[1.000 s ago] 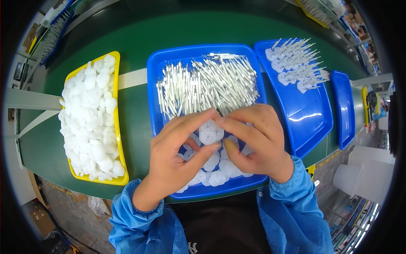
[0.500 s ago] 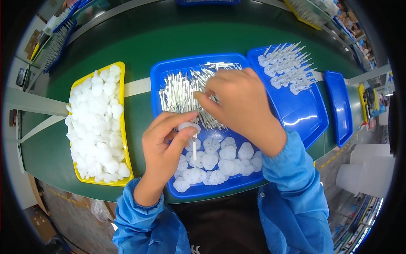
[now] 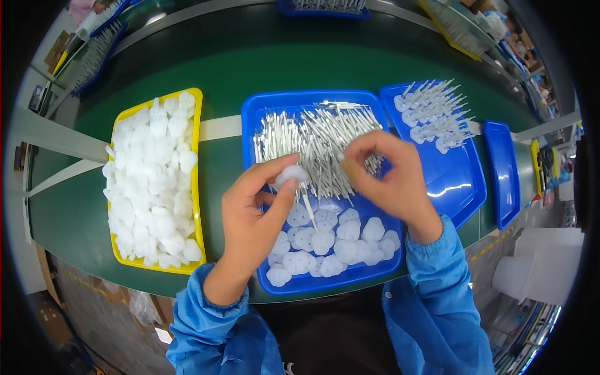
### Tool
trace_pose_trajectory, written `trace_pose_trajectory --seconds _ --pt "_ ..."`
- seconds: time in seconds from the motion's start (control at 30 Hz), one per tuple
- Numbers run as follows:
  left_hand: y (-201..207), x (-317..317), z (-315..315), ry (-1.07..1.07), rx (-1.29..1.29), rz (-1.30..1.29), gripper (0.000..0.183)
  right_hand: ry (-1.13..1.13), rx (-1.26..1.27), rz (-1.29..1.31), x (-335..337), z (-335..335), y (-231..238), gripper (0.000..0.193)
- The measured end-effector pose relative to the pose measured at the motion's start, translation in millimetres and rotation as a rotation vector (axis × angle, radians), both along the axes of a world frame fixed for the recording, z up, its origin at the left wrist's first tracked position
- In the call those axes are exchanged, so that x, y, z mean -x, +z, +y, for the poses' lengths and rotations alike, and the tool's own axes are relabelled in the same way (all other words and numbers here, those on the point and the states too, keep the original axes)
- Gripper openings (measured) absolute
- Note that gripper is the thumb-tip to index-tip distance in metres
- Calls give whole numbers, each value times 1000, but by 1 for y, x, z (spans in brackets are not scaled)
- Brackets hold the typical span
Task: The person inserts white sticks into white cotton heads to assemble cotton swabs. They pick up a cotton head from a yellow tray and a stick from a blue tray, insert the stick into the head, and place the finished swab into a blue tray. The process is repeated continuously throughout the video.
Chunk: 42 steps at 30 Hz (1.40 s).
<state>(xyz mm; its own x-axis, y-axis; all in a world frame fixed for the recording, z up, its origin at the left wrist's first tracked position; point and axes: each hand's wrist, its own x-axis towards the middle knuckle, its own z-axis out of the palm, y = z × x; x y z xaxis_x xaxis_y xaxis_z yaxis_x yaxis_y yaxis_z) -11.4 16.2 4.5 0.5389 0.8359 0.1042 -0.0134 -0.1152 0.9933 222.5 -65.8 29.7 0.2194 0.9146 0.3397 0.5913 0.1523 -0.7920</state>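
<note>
- The left hand [image 3: 253,212] is just off the middle of the view toward 8 o'clock, its thumb and forefinger clamped on a white disc [image 3: 291,175].
- A thin white stick [image 3: 309,209] slants down from that disc toward 5 o'clock, its lower end above the loose discs.
- The right hand [image 3: 400,184] lies toward 3 o'clock from the left hand, well apart from the held disc; its fingers curl at the edge of the stick pile [image 3: 306,137]. I cannot tell whether its fingertips meet or pinch anything.
- Both hands are over the middle blue tray [image 3: 312,95], which has the stick pile in its 12 o'clock part and the loose discs [image 3: 350,252], lying in a loose layer, in its 6 o'clock part.
- At 9 o'clock from that tray, a yellow tray [image 3: 197,212] carries a heaped pile of white discs [image 3: 153,187].
- At 2 o'clock, the right-hand blue tray [image 3: 453,187] bears rows of joined pieces [image 3: 412,117], discs down and sticks slanting up, grouped at its 12 o'clock end.
- A narrow blue tray [image 3: 502,175] sits just beyond it at 3 o'clock.
- The trays rest on a green table [image 3: 219,181]; blue sleeves [image 3: 206,319] cover both forearms.
</note>
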Motion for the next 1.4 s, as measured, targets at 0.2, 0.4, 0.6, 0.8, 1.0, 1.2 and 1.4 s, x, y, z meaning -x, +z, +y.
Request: trace_pose_trajectory --seconds 0.2,0.4,0.6,0.8,1.0,1.2,1.4 --pt "1 -3 -4 -40 -3 5 39 76 -49 -34 21 -14 -14 23" --pt "2 -5 -4 -46 -81 4 41 31 -53 -147 23 -21 -12 25" --pt "-4 -7 -2 28 -275 45 45 8 -28 -81 23 -24 -15 24" --pt "0 -6 -4 11 -457 112 48 14 35 17 33 -24 -7 16" --pt "3 -6 -4 -43 -480 157 51 50 197 225 32 -23 -8 10" --pt "6 -5 -7 -45 -573 265 51 1 24 -2 31 -18 -17 11" --pt "5 -5 -10 -17 -654 321 51 -35 -99 -392 35 -21 -14 9"
